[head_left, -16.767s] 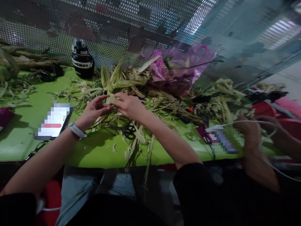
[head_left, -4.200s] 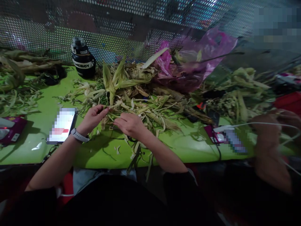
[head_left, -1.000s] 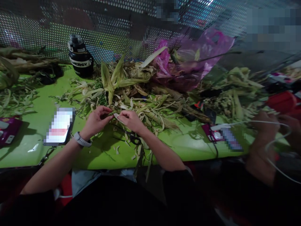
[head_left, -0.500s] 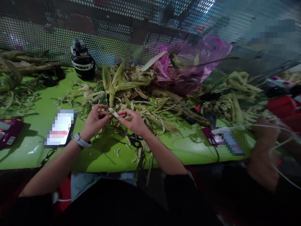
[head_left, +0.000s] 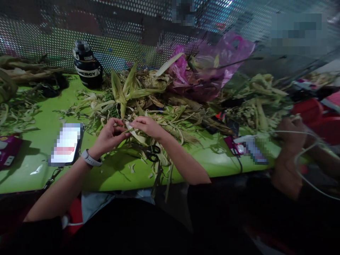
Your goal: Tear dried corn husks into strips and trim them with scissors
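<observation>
A pale strip of corn husk (head_left: 135, 134) hangs from the fingertips of my right hand (head_left: 148, 126), which is closed in a pinch on its upper end. Close beside it, my left hand (head_left: 112, 135) has its thumb and fingers drawn together at the same strip; their tips partly hide what they grip. A white-banded watch circles my left wrist. Below the strip, black-handled scissors (head_left: 153, 153) lie among husk shreds. Just beyond my hands a splayed corn husk (head_left: 123, 95) stands up from a heap of dry husks (head_left: 183, 112).
A black bottle (head_left: 89, 69) and a pink plastic bag (head_left: 204, 79) stand against the perforated metal screen (head_left: 143, 42). On the green table (head_left: 106, 177), a lit phone (head_left: 66, 143) lies at left near a purple box (head_left: 9, 150). Another person's hands (head_left: 290, 132) are at right.
The right hand has moved up slightly and turned over the strip, whose free end now hangs lower right. The left hand stays close by. The whole view has shifted a little.
</observation>
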`<state>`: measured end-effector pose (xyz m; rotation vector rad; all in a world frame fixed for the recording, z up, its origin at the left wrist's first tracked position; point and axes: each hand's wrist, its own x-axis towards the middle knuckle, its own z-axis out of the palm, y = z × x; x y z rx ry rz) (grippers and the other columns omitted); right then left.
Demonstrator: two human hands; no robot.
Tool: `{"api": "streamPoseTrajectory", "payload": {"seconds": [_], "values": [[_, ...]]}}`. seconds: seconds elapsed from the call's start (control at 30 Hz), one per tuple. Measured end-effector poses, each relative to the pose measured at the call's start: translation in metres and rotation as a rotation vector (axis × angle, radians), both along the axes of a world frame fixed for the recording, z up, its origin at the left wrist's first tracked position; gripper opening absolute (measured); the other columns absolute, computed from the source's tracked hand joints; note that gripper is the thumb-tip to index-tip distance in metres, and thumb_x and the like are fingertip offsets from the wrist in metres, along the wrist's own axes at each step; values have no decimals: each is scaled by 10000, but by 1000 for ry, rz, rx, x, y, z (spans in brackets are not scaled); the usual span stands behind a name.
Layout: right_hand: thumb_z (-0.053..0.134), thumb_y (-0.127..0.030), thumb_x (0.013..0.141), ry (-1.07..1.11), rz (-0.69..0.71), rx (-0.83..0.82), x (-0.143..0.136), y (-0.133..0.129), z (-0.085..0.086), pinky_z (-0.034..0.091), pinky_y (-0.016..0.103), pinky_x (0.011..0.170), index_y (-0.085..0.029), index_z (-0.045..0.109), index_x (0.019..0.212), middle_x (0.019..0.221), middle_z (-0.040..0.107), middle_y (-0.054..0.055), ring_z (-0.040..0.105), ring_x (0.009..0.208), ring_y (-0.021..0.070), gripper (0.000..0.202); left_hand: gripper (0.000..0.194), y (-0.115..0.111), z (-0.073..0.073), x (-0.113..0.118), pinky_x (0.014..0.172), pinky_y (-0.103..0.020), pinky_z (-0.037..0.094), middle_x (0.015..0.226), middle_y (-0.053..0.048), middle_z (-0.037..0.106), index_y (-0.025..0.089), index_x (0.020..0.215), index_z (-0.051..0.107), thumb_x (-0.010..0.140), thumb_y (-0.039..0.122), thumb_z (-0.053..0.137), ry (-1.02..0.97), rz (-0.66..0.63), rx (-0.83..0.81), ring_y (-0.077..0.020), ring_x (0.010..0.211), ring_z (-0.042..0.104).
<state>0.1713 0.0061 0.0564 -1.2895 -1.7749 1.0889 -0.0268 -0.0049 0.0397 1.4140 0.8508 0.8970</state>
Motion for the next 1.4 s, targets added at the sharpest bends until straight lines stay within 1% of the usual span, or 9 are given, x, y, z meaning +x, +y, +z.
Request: {"api": "streamPoseTrajectory", "payload": {"seconds": [0.07,0.13,0.3,0.47,0.67,0.93,1.13,1.3,1.4], "values": [[683,-484,719,101,90,-182,-3,10,1,413,280,710,-165,632,703,681,584,-11,524,700,129,324,390,1,-1,-1,582,-195,439,778,-1,684,192,931,458,737,304,778,-3,-34,14,-109,674,632],[747,-444,650,190,90,-224,-7,16,3,409,259,697,-156,638,722,688,599,-22,517,682,107,317,372,3,-1,-2,613,-200,453,760,8,668,187,900,478,728,302,788,1,-34,26,-111,697,638],[779,-486,651,251,27,-82,-16,26,14,406,240,656,-152,662,747,678,592,-27,493,650,90,366,372,6,-2,-6,724,-253,500,846,-28,705,163,985,613,714,333,802,-22,-62,-53,-131,756,652],[769,-535,680,273,80,-49,-34,40,19,404,221,582,-160,660,776,643,578,-33,485,600,80,402,246,7,-5,-7,722,-239,484,837,-35,720,162,845,739,704,353,805,-47,-150,-89,-124,746,627],[710,-512,788,326,-76,-73,-55,62,20,390,192,472,-185,543,728,496,474,-79,422,450,58,371,264,3,-4,-6,550,-210,429,775,-42,706,166,841,757,706,391,790,12,-231,-120,-107,627,559],[675,-404,850,300,-227,-34,-55,87,19,411,186,472,-198,467,686,501,499,-72,449,438,60,336,235,1,1,-5,536,-209,397,795,-40,708,175,844,761,708,364,790,-20,-226,-164,-97,615,541],[735,-483,757,256,81,-45,-35,60,25,510,252,706,-189,562,974,799,684,5,628,694,115,404,309,4,-3,-4,588,-203,459,805,2,672,191,844,708,609,327,855,-219,-27,-293,-88,652,568],[563,-623,830,-40,99,152,-5,25,17,429,270,734,-154,622,778,731,627,12,556,713,134,476,240,9,2,-8,501,-175,416,637,38,583,190,843,671,657,257,808,-315,-8,-423,-64,534,509],[573,-616,829,-87,74,250,-1,16,6,403,272,748,-160,613,768,749,604,8,534,742,140,462,205,9,2,-7,403,-207,345,498,36,507,182,764,638,702,348,741,-317,-46,-484,-82,419,441]]}}
